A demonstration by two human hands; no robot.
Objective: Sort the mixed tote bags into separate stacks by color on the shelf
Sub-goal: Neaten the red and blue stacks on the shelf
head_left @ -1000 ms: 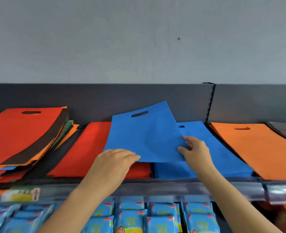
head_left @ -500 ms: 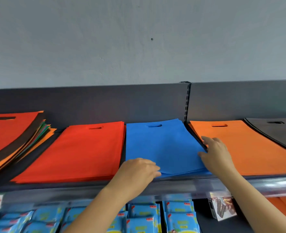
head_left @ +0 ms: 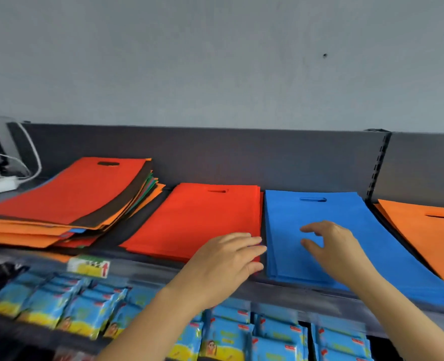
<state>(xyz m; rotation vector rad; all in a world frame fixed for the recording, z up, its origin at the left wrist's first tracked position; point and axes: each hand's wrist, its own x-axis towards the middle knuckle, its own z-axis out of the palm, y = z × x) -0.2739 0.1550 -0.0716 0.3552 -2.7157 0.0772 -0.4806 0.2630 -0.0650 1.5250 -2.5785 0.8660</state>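
- Blue is the colour that just got tidied: a second ago both hands held one blue bag up in the air, and now it lies flat on top of the blue stack on the shelf.
- The right hand hangs just over the blue stack with its fingers spread apart and holding nothing. Half a second ago it was at the right edge of that stack, pushing it straight.
- The left hand is flat and open too, fingers loosely together, over the near corner of the red stack, right beside the gap between red and blue. I cannot tell if it is pressing down or just above the bags.
- The view has swung to the left since then, so the mixed pile shows much more, and the orange stack is now at the far right edge.
- The mixed pile sits at the left end of the shelf, well apart from both hands. It has a red bag on top, with black, green, orange and a bit of blue peeking out under it.
- So one more bag is sorted, and both hands are free.
- I think the next job is to reach left and take the red top bag. It should go on the red stack next door.
- There are many bags left in the mixed pile, so the sorting is not near done.
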